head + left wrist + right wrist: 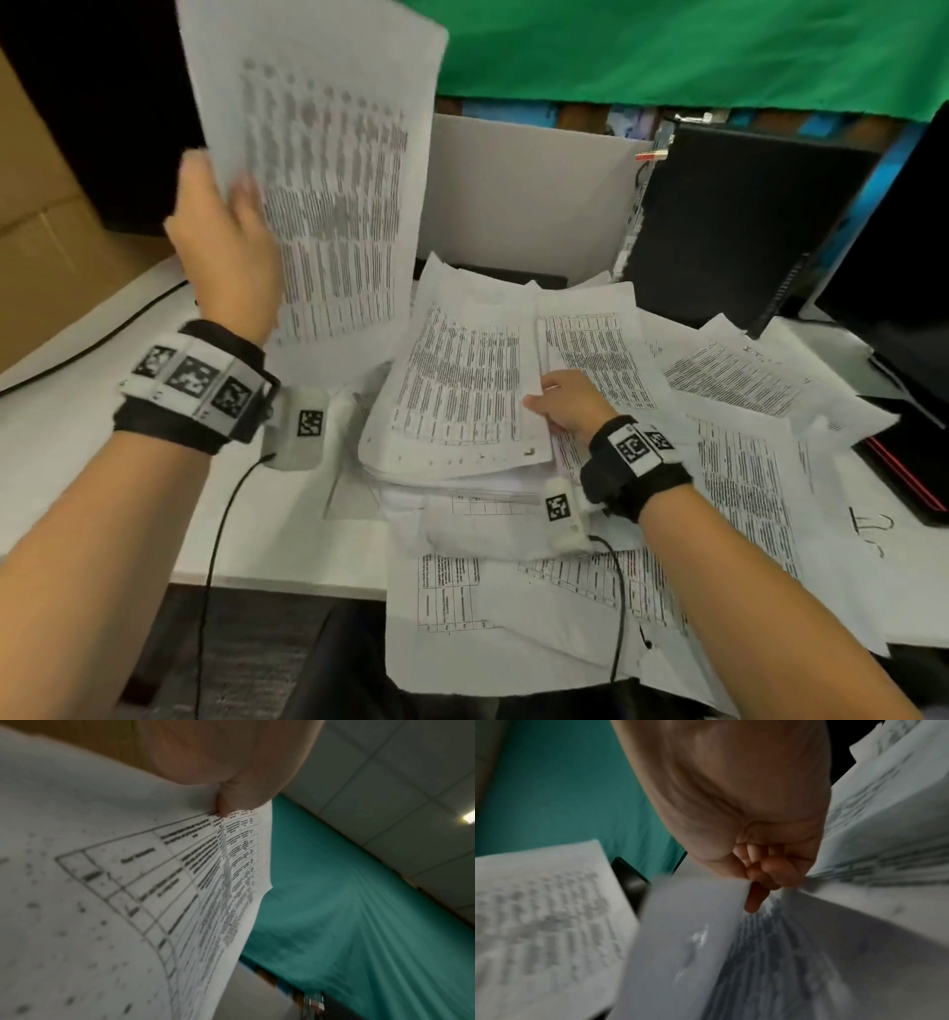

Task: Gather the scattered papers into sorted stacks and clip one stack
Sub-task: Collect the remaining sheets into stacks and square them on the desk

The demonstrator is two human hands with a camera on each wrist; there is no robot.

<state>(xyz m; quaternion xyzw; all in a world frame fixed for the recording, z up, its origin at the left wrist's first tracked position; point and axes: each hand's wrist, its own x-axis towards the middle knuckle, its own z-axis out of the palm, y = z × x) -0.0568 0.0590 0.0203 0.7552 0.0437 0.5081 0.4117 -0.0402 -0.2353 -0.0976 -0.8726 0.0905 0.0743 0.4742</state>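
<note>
My left hand (226,226) holds a printed sheet (323,169) upright, high above the desk's left side; the left wrist view shows its fingers (226,805) pinching the sheet's edge (180,882). My right hand (565,406) grips the right edge of a thick pile of printed papers (462,390) in the middle of the desk. In the right wrist view its fingers (757,894) curl round a lifted page (693,933). More loose sheets (734,380) lie scattered right and in front (539,616). No clip is in view.
A white desk (128,488) carries the papers. A cardboard box (46,246) stands at the left, a grey divider (529,195) behind, a black computer case (734,226) and a monitor (904,267) at the right. Cables hang from both wrist cameras.
</note>
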